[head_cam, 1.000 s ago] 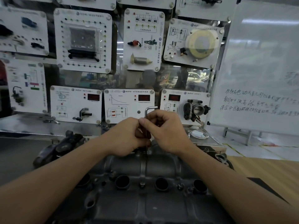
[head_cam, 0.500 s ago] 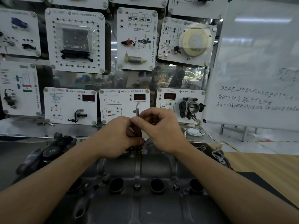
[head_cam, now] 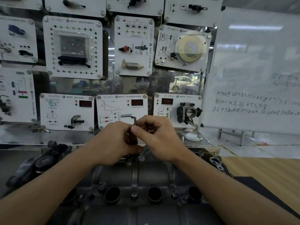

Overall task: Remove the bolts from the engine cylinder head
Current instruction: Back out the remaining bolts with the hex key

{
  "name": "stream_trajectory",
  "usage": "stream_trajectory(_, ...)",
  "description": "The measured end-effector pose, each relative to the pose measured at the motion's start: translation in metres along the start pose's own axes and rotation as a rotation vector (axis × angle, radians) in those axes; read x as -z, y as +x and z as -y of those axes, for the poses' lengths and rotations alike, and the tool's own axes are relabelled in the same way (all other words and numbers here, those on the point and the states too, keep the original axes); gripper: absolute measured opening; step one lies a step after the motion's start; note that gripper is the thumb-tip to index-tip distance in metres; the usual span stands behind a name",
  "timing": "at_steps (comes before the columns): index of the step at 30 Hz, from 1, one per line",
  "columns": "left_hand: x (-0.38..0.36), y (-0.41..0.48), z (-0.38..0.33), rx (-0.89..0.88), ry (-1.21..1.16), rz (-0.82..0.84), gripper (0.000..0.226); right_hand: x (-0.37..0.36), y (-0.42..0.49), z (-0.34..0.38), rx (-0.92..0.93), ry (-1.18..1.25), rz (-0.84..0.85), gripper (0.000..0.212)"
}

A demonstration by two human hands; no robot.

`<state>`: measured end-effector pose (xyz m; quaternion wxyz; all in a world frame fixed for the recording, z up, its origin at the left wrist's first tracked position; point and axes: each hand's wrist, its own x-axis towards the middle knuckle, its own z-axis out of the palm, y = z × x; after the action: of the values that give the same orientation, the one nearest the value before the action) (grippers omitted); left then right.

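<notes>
While both hands meet above the far edge of the cylinder head (head_cam: pixel 134 176), they share one upright L-shaped hex key (head_cam: pixel 129 116). The left hand (head_cam: pixel 113 142) curls round its lower shaft; the right hand (head_cam: pixel 159 140) pinches it just under the bend. Fingers hide the bolt beneath. Likely risks: a tilted shaft could slip and round the socket, or a freed bolt could drop into the round wells (head_cam: pixel 112 194) along the head's near side.

Can't see hex key (head_cam: pixel 129 116) shank behind left hand (head_cam: pixel 113 143) and right hand (head_cam: pixel 159 138); can't read whiteboard (head_cam: pixel 253 62) scrawl.
</notes>
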<state>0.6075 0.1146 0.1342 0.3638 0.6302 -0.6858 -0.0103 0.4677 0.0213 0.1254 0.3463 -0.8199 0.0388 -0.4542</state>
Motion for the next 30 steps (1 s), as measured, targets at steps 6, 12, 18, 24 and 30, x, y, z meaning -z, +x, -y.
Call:
stream_trajectory(6,0.014,0.002,-0.003,0.041,-0.318,0.175,0.015,0.001,0.003,-0.004,0.001,-0.014,0.045,0.02)
stream_trajectory(12,0.012,0.008,0.001,0.08,-0.296,0.139,0.001,0.0,0.006,-0.009,0.01,0.033,0.003,0.013)
stream_trajectory(18,0.006,0.014,0.01,0.094,-0.252,0.065,0.005,-0.001,0.011,-0.014,-0.04,0.078,-0.094,0.015)
stream_trajectory(24,0.001,0.017,0.012,0.042,-0.198,0.004,0.017,0.001,0.013,-0.018,-0.028,0.107,-0.11,0.016)
stream_trajectory(30,0.009,0.015,0.01,0.068,-0.246,0.121,0.021,0.002,0.014,-0.02,-0.005,0.106,-0.11,0.008)
